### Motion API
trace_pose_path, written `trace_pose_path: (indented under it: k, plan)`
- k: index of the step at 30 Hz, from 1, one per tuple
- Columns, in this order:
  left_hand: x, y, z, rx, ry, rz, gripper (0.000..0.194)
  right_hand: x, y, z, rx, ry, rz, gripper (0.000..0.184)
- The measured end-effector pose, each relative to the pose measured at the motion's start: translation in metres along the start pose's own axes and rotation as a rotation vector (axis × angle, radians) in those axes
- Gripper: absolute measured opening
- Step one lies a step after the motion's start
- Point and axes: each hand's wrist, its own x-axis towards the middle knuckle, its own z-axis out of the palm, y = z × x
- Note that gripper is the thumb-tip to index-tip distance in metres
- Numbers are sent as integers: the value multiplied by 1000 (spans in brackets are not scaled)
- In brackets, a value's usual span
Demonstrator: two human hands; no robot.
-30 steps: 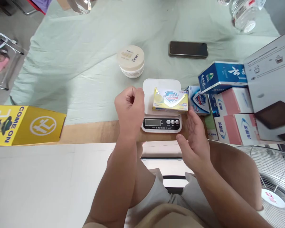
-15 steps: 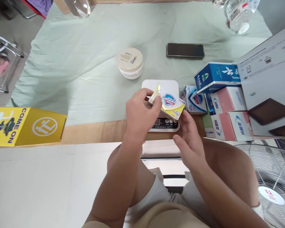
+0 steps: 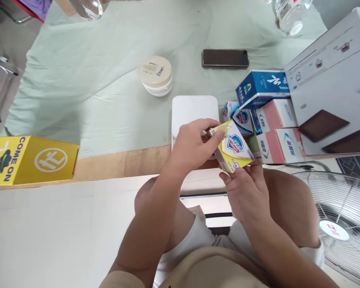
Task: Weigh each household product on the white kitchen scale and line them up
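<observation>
Yellow soap box has shifted from above the white scale to its 4 o'clock side; left hand holds the box's 10 o'clock end; right hand meets the 5 o'clock end (its grip cannot be told); Dove jar stands at the scale's 11 o'clock.

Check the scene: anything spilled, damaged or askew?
I see no spill or damage. The yellow Safeguard box slants relative to the white scale, likely only because the left hand and right hand handle it. The clear bottle, back right, appears to lie on its side.
</observation>
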Motion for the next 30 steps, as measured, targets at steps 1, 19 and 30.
trace_pose_path:
  k: [1,19,30]
  plan:
    - [0,1,5,18,-58,18,26,-4,0,-5,9,15,60,49]
    - [7,-3,33,234,152,337,14,12,13,-60,-57,107,79,62]
    - [4,-5,35,258,128,316,15,25,13,-52,-167,167,168,55]
